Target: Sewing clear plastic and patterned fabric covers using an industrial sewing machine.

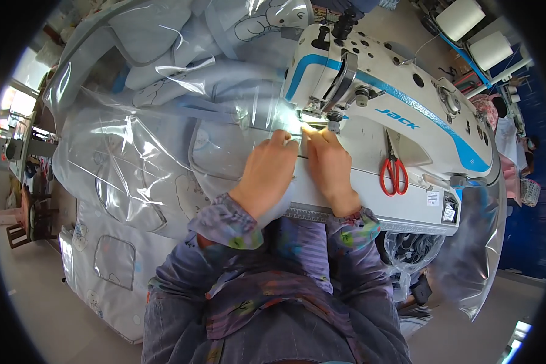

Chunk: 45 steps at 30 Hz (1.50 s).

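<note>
Both hands are at the lit needle area of a white and blue sewing machine (pixel 376 91). My left hand (pixel 268 173) is closed, its bent fingers gripping the edge of a pale grey fabric piece (pixel 215 151) that looks covered in clear plastic. Beside it, my right hand (pixel 330 168) is closed with thumb and fingers pinched at the work just in front of the presser foot. Its fingertips are partly hidden by glare, so what they pinch cannot be made out. Red-handled scissors (pixel 394 177) lie on the machine bed, to the right of my right hand.
Clear plastic sheeting (pixel 127 164) and grey printed fabric are heaped across the left and far side. A ruler strip (pixel 306 215) runs along the bed's near edge. White thread cones (pixel 461 19) stand at the far right. A plastic bag (pixel 409 252) hangs below the bed.
</note>
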### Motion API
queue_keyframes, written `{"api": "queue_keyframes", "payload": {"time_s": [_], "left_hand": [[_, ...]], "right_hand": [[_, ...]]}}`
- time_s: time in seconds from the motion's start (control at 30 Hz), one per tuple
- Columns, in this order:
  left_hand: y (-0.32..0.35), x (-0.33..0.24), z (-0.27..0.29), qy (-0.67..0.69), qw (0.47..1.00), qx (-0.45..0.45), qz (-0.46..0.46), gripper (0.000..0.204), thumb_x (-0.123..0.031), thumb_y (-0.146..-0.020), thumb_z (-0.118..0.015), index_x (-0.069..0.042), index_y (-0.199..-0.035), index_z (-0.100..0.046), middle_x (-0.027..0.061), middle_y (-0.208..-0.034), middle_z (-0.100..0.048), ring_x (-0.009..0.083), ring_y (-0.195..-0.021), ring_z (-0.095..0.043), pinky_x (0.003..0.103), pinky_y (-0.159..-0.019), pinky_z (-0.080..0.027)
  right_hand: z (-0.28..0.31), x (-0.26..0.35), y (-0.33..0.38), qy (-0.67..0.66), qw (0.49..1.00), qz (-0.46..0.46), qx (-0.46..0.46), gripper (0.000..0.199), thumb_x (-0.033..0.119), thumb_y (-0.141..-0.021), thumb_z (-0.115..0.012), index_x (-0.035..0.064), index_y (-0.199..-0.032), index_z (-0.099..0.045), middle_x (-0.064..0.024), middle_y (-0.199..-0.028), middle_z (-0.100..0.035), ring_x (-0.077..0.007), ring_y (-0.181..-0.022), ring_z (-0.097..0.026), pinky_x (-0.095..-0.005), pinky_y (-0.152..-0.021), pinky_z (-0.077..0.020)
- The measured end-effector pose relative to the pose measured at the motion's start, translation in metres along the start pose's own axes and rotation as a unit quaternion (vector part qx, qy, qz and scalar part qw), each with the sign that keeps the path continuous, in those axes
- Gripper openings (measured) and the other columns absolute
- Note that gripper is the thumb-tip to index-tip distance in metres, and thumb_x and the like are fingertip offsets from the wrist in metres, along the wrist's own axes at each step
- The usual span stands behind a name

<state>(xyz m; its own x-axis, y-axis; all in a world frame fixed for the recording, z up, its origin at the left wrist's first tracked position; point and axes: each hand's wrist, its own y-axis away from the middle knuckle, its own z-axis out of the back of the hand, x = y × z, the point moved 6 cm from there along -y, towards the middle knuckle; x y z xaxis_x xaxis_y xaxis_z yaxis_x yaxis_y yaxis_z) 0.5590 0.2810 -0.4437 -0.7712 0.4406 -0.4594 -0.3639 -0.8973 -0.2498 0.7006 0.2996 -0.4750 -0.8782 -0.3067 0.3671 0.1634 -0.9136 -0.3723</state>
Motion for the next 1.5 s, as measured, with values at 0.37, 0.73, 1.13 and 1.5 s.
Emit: {"api": "queue_keyframes", "payload": {"time_s": [0.37,0.73,1.13,1.5], "left_hand": [[0.001,0.010,-0.018,0.095,0.994,-0.020,0.049,0.042,-0.005,-0.089,-0.056,0.000,-0.130,-0.064,0.0217,-0.135,-0.065,0.0397,-0.103,-0.069,0.051,-0.086,-0.056],[-0.011,0.005,-0.024,0.005,1.000,-0.028,0.010,0.037,-0.004,-0.086,-0.065,0.007,-0.121,-0.064,0.0265,-0.127,-0.065,0.0391,-0.101,-0.070,0.046,-0.085,-0.058],[-0.036,0.010,-0.035,-0.057,0.998,-0.006,-0.008,0.020,-0.001,-0.081,-0.066,0.003,-0.100,-0.068,0.0243,-0.121,-0.065,0.0372,-0.095,-0.070,0.045,-0.081,-0.059],[0.039,-0.022,0.034,-0.166,0.985,-0.020,-0.038,0.018,-0.004,-0.084,-0.063,-0.003,-0.102,-0.064,0.0117,-0.107,-0.063,0.0309,-0.094,-0.066,0.044,-0.084,-0.056]], "right_hand": [[-0.011,0.007,0.003,0.089,0.993,0.056,-0.050,0.022,0.009,-0.085,-0.068,0.0122,-0.106,-0.074,-0.0087,-0.120,-0.062,-0.0302,-0.113,-0.056,-0.0461,-0.096,-0.0394],[-0.013,-0.005,0.000,-0.011,1.000,0.013,-0.024,0.018,0.012,-0.096,-0.065,0.0112,-0.111,-0.076,-0.0072,-0.114,-0.065,-0.0318,-0.109,-0.057,-0.0463,-0.099,-0.0390],[0.054,-0.036,-0.027,-0.196,0.970,-0.072,-0.125,0.020,0.006,-0.086,-0.077,-0.0038,-0.103,-0.072,-0.0164,-0.092,-0.069,-0.0211,-0.064,-0.063,-0.0349,-0.061,-0.0497],[0.042,0.004,0.087,-0.319,0.859,0.001,0.401,0.018,0.012,-0.099,-0.064,-0.0019,-0.107,-0.072,-0.0115,-0.084,-0.072,-0.0250,-0.075,-0.069,-0.0336,-0.073,-0.0563]]}}
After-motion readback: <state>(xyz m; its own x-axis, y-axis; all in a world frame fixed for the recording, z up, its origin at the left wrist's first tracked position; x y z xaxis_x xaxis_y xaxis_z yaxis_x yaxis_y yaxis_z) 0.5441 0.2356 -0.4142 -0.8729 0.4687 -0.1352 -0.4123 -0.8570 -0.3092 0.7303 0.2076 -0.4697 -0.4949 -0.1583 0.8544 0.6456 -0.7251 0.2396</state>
